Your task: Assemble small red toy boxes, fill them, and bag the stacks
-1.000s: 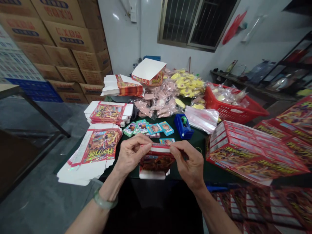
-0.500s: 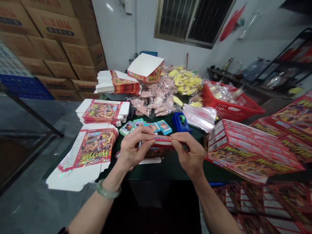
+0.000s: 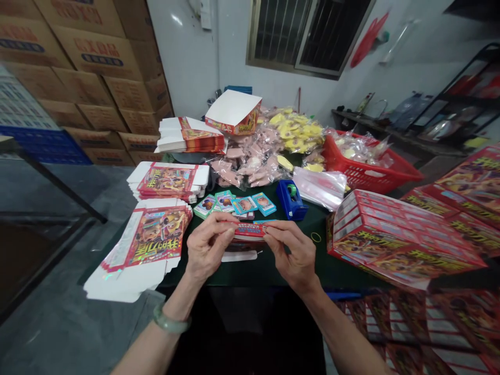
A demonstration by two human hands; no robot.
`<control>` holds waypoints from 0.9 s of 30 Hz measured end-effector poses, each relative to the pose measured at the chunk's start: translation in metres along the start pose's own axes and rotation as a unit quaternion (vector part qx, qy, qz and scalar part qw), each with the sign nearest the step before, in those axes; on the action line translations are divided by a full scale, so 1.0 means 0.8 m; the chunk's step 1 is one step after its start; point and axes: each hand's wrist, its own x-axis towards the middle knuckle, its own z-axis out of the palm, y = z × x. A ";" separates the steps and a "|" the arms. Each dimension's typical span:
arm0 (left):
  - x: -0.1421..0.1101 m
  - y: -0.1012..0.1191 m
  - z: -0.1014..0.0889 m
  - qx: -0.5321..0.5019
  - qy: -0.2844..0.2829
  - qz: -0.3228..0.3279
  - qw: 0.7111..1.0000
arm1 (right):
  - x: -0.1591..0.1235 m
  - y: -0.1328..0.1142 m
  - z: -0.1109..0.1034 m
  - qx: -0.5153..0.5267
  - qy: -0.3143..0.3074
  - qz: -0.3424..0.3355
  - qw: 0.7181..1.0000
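Head view: left hand [image 3: 210,245] and right hand [image 3: 291,252] each pinch an end of a red box [image 3: 249,230], grip closed on it, above the tabletop's near edge. Trading cards [image 3: 245,205] and blue tape dispenser [image 3: 291,200] just beyond.

Nearer the wearer than the blue tape dispenser [image 3: 292,203], the left hand [image 3: 208,244] and right hand [image 3: 295,255] hide both ends of the red printed box [image 3: 249,230]; its lettering is too small to read. Left of the dispenser, the trading cards [image 3: 244,205] partly cover one another. Far left of it, brown cartons [image 3: 99,52] are cut off by the frame; far right and nearer, the lower red boxes [image 3: 414,317] are blurred and cut off.
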 end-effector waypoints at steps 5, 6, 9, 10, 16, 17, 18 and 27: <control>-0.013 -0.004 0.004 0.058 0.003 0.056 0.997 | -0.007 0.003 -0.004 -0.001 -0.011 0.006 1.000; -0.015 -0.005 0.004 0.070 -0.001 0.069 0.995 | -0.008 0.004 -0.005 0.003 -0.015 0.006 1.000; -0.017 -0.010 0.006 0.093 0.000 0.106 0.990 | -0.017 0.010 -0.004 0.013 -0.023 -0.005 1.000; -0.017 -0.012 0.008 0.096 0.002 0.112 0.989 | -0.021 0.011 -0.001 0.011 -0.017 -0.011 1.000; -0.014 -0.021 0.011 0.081 -0.032 0.076 0.993 | -0.050 -0.001 0.018 -0.009 0.016 0.004 1.000; -0.012 -0.021 0.011 0.077 -0.034 0.072 0.994 | -0.052 -0.003 0.019 -0.004 0.013 0.010 1.000; -0.011 -0.021 0.012 0.079 -0.032 0.070 0.994 | -0.053 -0.002 0.019 0.009 0.003 0.016 1.000; -0.008 -0.011 0.053 0.205 0.088 0.022 0.974 | 0.003 0.129 -0.025 -0.194 0.083 0.414 0.886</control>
